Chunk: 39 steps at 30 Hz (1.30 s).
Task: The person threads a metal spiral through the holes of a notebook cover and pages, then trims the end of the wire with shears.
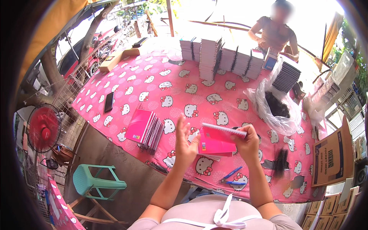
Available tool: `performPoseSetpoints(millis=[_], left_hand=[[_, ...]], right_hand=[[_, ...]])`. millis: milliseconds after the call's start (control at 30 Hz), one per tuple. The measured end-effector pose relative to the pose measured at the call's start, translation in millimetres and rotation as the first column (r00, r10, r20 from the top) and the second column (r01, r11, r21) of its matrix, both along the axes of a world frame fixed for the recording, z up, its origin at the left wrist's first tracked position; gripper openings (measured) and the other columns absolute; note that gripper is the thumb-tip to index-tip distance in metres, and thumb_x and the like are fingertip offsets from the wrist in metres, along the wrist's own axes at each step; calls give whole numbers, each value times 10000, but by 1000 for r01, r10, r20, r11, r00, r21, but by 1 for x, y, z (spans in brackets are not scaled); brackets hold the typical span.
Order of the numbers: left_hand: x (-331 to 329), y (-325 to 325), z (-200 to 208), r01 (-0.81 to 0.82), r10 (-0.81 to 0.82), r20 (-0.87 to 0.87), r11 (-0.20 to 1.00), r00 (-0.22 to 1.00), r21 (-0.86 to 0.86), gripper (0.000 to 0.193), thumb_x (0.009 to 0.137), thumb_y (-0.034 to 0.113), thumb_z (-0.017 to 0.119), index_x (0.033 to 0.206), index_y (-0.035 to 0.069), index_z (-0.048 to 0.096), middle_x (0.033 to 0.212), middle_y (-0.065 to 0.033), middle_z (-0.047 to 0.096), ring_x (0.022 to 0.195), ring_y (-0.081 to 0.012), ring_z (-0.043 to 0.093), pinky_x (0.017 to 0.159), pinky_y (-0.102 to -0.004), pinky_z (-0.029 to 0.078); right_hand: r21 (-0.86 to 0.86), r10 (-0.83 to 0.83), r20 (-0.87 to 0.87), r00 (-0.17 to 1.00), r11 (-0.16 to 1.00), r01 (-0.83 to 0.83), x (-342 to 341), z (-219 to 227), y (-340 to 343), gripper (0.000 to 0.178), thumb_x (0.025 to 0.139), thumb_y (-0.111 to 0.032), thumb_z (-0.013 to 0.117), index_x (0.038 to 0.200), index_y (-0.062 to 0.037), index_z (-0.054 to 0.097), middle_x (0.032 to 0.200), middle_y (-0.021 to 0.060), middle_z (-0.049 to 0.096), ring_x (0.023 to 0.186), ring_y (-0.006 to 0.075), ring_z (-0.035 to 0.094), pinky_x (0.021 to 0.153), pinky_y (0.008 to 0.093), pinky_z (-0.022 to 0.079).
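In front of me is a pink notebook (217, 142) with its page edges showing along the top. My right hand (247, 141) grips it at its right end, thumb and fingers closed round the edge. My left hand (186, 142) is raised at the notebook's left side, fingers stretched upward and palm toward it, the thumb by its edge. Below the notebook, blue-handled pliers (234, 179) lie on the table. Left of my left hand stands a stack of pink spiral notebooks (143, 128). Black spiral coils (281, 160) lie right of my right forearm.
Tall notebook stacks (209, 59) line the far side of the pink patterned tablecloth (153, 86). A clear plastic bag (264, 109) holds black coils. A phone (109, 102) lies left. Cartons (332, 157) stand right, a green stool (97, 181) lower left. Another person (276, 32) sits across.
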<state>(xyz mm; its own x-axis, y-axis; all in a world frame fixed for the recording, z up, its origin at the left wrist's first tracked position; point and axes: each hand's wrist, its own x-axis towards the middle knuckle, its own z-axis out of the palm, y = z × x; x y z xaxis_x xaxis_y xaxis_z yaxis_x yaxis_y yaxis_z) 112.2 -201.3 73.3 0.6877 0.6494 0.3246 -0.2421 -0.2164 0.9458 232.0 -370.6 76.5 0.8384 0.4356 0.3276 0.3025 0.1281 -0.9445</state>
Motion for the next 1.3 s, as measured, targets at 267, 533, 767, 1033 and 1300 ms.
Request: performPoseSetpoints(millis=[267, 533, 767, 1033, 1300], left_hand=[[12, -50, 9, -31, 169, -196, 829, 966, 559, 662, 766, -7, 701, 1363, 196, 503, 1413, -171, 407, 1291, -349, 409, 1088, -466, 308], [38, -39, 21, 45, 82, -163, 757, 983, 652, 98, 775, 196, 752, 869, 174, 756, 859, 65, 698, 849, -149, 562, 966, -482, 281], [39, -42, 20, 49, 78, -156, 732, 985, 679, 129, 747, 150, 765, 876, 161, 755, 867, 46, 706, 868, -155, 579, 920, -410, 324], [36, -44, 19, 60, 108, -199, 726, 974, 685, 161, 746, 177, 776, 904, 161, 749, 916, 33, 696, 958, -171, 570, 975, -432, 296], [32, -50, 19, 57, 118, -219, 752, 969, 657, 184, 735, 259, 795, 883, 159, 747, 892, 32, 682, 977, -174, 563, 1003, -485, 262]], right_hand=[[-154, 48, -8, 999, 987, -49, -3, -31, 13, 312, 781, 66, 693, 973, -36, 469, 895, 78, 608, 831, 140, 590, 739, 291, 495], [-526, -297, 552, 779, 601, 602, 85, -66, -134, 298, 688, -158, 796, 893, -10, 639, 940, 183, 648, 910, 328, 626, 812, 404, 507], [-907, -424, 378, 823, 11, 422, 114, -117, -217, 232, 739, -72, 679, 952, -7, 612, 973, 201, 626, 909, 359, 621, 803, 451, 505], [-529, -213, 438, 873, 724, 443, 60, -37, -132, 261, 740, 80, 610, 969, -14, 693, 919, 146, 630, 839, 269, 643, 747, 351, 516], [-284, -7, 294, 956, 954, 94, 19, 22, -57, 246, 713, 45, 753, 940, -41, 719, 877, 39, 633, 773, 117, 610, 671, 255, 483]])
